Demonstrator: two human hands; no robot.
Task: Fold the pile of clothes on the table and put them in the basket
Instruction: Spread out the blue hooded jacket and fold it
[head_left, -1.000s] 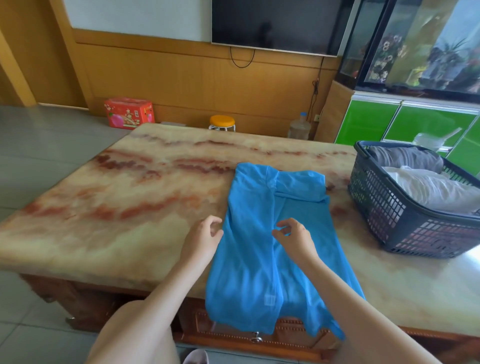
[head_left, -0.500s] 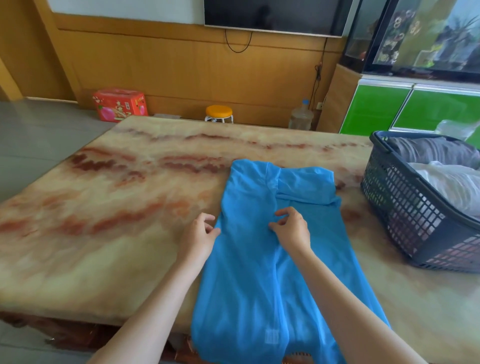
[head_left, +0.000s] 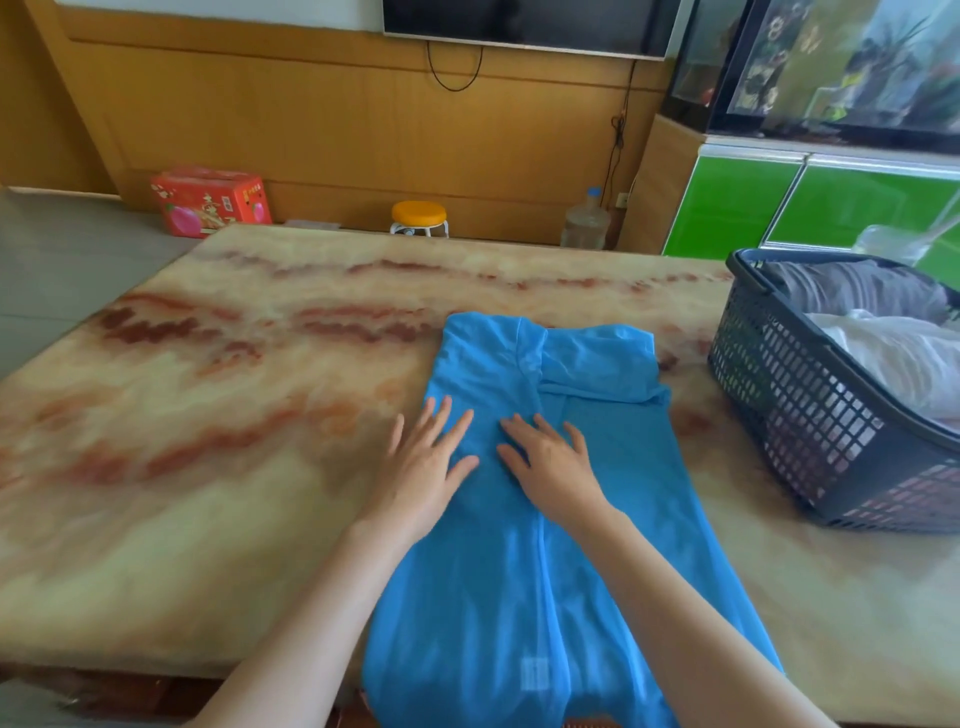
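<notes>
A blue garment (head_left: 597, 395) lies lengthwise on the marble-patterned table (head_left: 234, 415), its sides folded inward and its lower end hanging over the near edge. My left hand (head_left: 423, 462) lies flat with spread fingers on the garment's left edge, partly on the table. My right hand (head_left: 548, 460) presses flat on the garment's middle, fingers straight. A dark plastic basket (head_left: 769, 384) stands at the right of the table with a grey and a white folded garment inside.
Beyond the table stand a red box (head_left: 210, 200), a small orange stool (head_left: 418, 217) and a water bottle (head_left: 586, 221) against a wooden wall. Green cabinets (head_left: 810, 205) are at the back right.
Both hands let go of the cloth they were pinching and now lie flat with fingers spread on the garment. The view has moved closer to the table.
</notes>
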